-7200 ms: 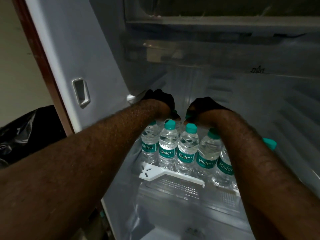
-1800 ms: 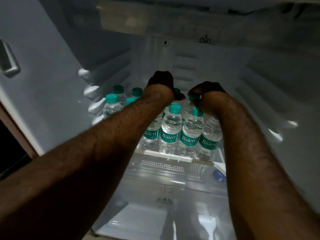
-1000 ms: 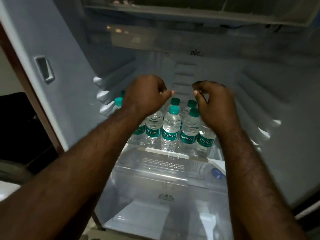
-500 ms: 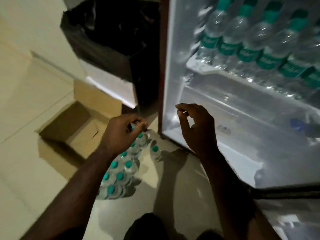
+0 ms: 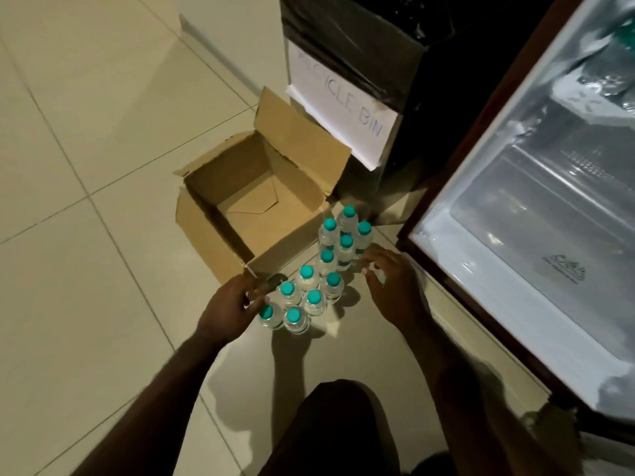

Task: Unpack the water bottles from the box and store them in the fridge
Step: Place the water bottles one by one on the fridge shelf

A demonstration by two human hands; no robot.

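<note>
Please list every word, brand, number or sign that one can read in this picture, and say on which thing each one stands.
"BIN": handwritten on the white paper sheet taped to the black bin; the word before it is faint, only "...CLE" shows.
Emblem on the fridge drawer: too small to read.
Water bottles on the floor: labels not readable from above.
Cardboard box: no print visible.

Water bottles [image 5: 321, 274] stand clustered on the floor [image 5: 86, 235], between the open cardboard box [image 5: 254, 197] on their left and the open fridge [image 5: 536, 235] on their right; a bin [image 5: 360, 56] stands behind the box.
</note>
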